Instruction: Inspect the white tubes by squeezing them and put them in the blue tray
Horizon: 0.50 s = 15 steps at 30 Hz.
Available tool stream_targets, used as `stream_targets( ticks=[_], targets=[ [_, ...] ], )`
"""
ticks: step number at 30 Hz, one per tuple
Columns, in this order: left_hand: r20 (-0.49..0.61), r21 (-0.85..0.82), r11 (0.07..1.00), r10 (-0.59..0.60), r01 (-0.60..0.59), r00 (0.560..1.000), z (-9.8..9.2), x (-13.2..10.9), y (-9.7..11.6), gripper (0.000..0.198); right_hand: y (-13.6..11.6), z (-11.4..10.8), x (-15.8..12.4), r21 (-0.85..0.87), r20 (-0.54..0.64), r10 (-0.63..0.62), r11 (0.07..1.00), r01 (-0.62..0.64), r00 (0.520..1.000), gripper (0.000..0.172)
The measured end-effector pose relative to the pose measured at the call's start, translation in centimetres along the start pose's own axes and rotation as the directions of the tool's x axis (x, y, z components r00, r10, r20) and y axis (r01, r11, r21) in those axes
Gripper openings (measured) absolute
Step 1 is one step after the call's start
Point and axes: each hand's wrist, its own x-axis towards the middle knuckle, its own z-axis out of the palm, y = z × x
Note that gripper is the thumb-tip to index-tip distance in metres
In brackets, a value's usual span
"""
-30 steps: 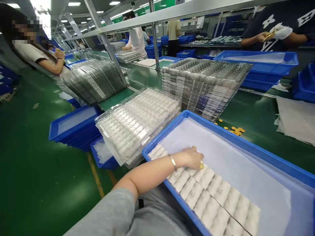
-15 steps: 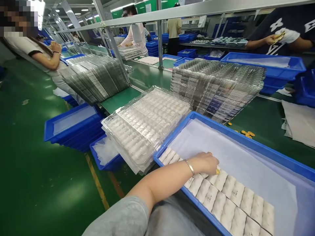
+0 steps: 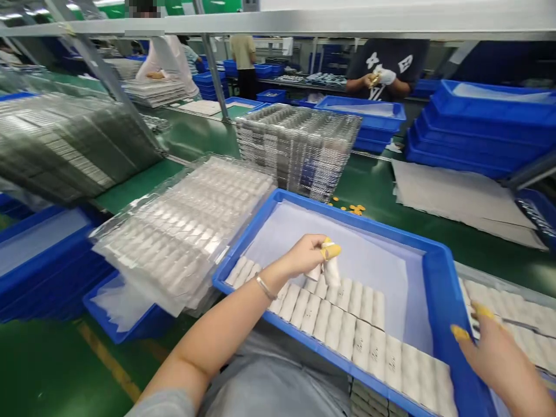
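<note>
My left hand [image 3: 306, 258], with yellow finger cots, is raised over a blue plastic tray [image 3: 356, 219] and pinches a white padded strip [image 3: 331, 272] upright. Rows of similar white padded strips [image 3: 334, 327] lie below it on a white sheet liner [image 3: 347, 249]. My right hand [image 3: 495, 359], also wearing yellow cots, sits at the lower right with its fingers apart, over the tray's right rim. Beside it lies a second tray of white pieces [image 3: 516, 310]. Its lower edge is partly hidden behind that hand.
A stack of clear plastic trays with white contents [image 3: 182, 231] stands left of the blue tray. Behind are taller clear stacks [image 3: 299, 147], small gold pieces [image 3: 351, 208], paper sheets [image 3: 456, 197] and stacked blue crates [image 3: 478, 130]. A co-worker's gloved hand [image 3: 384, 76] works across the green bench.
My view has swung, shifting the scene left. My left hand has risen from the rows with a white strip pinched in it. My right hand has entered at the lower right.
</note>
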Motion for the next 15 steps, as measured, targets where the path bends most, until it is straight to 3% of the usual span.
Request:
stream_targets(
  ticks=[2, 3, 4, 5, 7, 9, 12, 13, 15],
  targets=[
    [0.05, -0.119, 0.992, 0.039, -0.032, 0.998, 1.1, -0.4, 1.1, 0.053, -2.1, -0.7, -0.6, 0.117, 0.06, -0.042, 0.993, 0.035, 0.997, 0.057],
    [0.067, -0.164, 0.985, 0.055, -0.044, 0.996, 1.7, -0.5, 1.6, 0.054, -3.9, -0.8, -1.3, 0.344, 0.136, -0.118, 0.937, 0.065, 0.984, 0.061],
    [0.077, -0.198, 0.979, 0.069, -0.053, 0.995, 2.3, -0.5, 2.0, 0.054, -6.0, -0.8, -2.1, 0.534, 0.245, -0.219, 0.844, 0.057, 0.945, 0.06],
    [0.077, -0.221, 0.973, 0.081, -0.063, 0.994, 2.8, -0.5, 2.4, 0.054, -8.2, -0.6, -2.9, 0.662, 0.354, -0.326, 0.75, 0.011, 0.877, 0.059],
    [0.056, -0.238, 0.967, 0.103, -0.086, 0.993, 3.6, -0.3, 2.9, 0.051, -12.2, 0.3, -4.1, 0.768, 0.466, -0.464, 0.635, -0.084, 0.753, 0.063],
    [0.034, -0.227, 0.968, 0.12, -0.109, 0.992, 4.0, -0.1, 3.1, 0.046, -14.6, 1.5, -4.6, 0.81, 0.443, -0.491, 0.577, -0.101, 0.751, 0.06],
    [0.091, -0.259, 0.962, 0.107, -0.081, 0.99, 3.7, 0.0, 3.0, 0.032, -15.0, 2.7, -4.3, 0.862, 0.432, -0.485, 0.47, -0.191, 0.76, 0.054],
    [0.155, -0.325, 0.945, 0.092, -0.038, 0.984, 3.4, 0.0, 2.9, 0.029, -14.6, 2.9, -4.1, 0.87, 0.459, -0.492, 0.417, -0.263, 0.739, 0.054],
    [0.292, -0.496, 0.865, 0.083, 0.077, 0.953, 3.0, 0.0, 2.4, 0.043, -13.6, 2.8, -3.6, 0.851, 0.525, -0.504, 0.288, -0.44, 0.686, 0.059]
  ],
)
